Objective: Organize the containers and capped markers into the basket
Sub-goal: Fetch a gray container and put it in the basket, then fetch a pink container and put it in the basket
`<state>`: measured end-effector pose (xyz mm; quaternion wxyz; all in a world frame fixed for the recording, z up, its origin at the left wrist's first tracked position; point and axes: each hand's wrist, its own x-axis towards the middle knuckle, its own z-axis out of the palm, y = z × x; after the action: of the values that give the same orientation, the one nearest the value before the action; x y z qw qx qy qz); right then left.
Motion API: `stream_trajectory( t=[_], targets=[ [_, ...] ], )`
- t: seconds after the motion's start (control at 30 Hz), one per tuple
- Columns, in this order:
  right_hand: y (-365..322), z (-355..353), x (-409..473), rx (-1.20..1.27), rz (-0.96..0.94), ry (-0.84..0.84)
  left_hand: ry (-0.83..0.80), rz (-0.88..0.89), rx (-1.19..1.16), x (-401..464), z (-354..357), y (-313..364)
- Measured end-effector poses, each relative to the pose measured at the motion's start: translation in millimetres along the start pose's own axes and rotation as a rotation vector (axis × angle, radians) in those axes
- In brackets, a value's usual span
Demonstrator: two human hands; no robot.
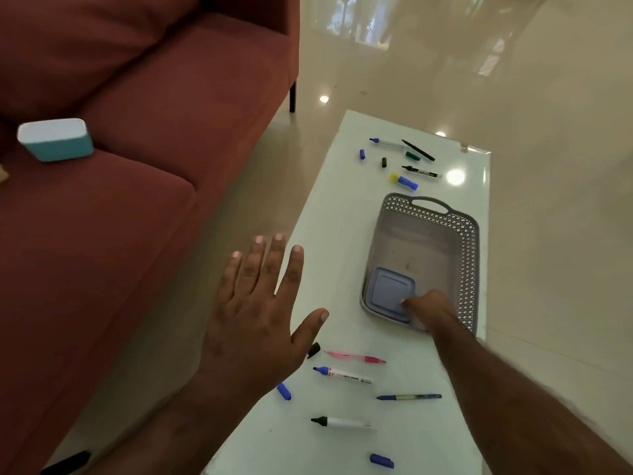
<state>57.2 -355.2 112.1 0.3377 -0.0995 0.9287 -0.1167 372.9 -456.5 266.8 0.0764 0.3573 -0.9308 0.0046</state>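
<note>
Fingers (pixel 409 302) of the right hand (pixel 428 308) curl down onto the near right corner of the blue container (pixel 388 293); whether they pinch it or only press on it I cannot tell. Left hand (pixel 260 303) hovers flat over the table's left edge, fingers straight and spread, holding nothing.

Container count: 1 blue, lying in the near left corner of the grey basket (pixel 469 241); 1 white-and-teal container (pixel 54 140) well apart on the red sofa (pixel 154 114), far left.

Basket sits on the white table (pixel 329 217), toward its right side.

Near group, uncapped: 1 blue-tipped marker (pixel 342 374), 1 black-tipped marker (pixel 340 422), 1 pink pen (pixel 354 357), 1 blue pen (pixel 409 397). Loose caps near: 2 blue (pixel 284 391) (pixel 382 461), 1 black (pixel 313 350) just beside the left thumb.

Far group, beyond the basket: 4 markers or pens, 1 yellow-and-blue item (pixel 404 181), 3 loose caps (blue, black, green).
</note>
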Motion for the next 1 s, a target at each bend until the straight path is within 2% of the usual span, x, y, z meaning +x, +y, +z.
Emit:
stream_trajectory(
  t=[0.13,0.3,0.5,0.7,0.83,1.0],
  targets=[
    [-6.6,-13.3,-24.5,-0.056,-0.185,0.146,0.009,-0.039,-0.009,-1.2,-22.4,-10.3],
    [-59.0,-22.1,-124.3,-0.100,-0.459,0.083,0.019,-0.110,0.006,-15.0,-71.4,-38.2],
    [-137.8,3.0,-271.1,-0.102,-0.759,-0.041,0.058,-0.206,0.023,-56.0,-127.2,-99.3],
    [-218.8,23.5,-405.8,-0.173,-1.030,0.022,0.055,-0.308,0.028,-108.7,-183.5,-193.9],
    [-262.3,34.5,-479.1,-0.220,-1.128,0.058,0.050,-0.362,0.040,-146.8,-217.0,-254.5],
    [-301.6,52.7,-544.2,-0.215,-1.156,0.074,0.047,-0.430,0.057,-185.1,-246.3,-320.7]
  ],
)
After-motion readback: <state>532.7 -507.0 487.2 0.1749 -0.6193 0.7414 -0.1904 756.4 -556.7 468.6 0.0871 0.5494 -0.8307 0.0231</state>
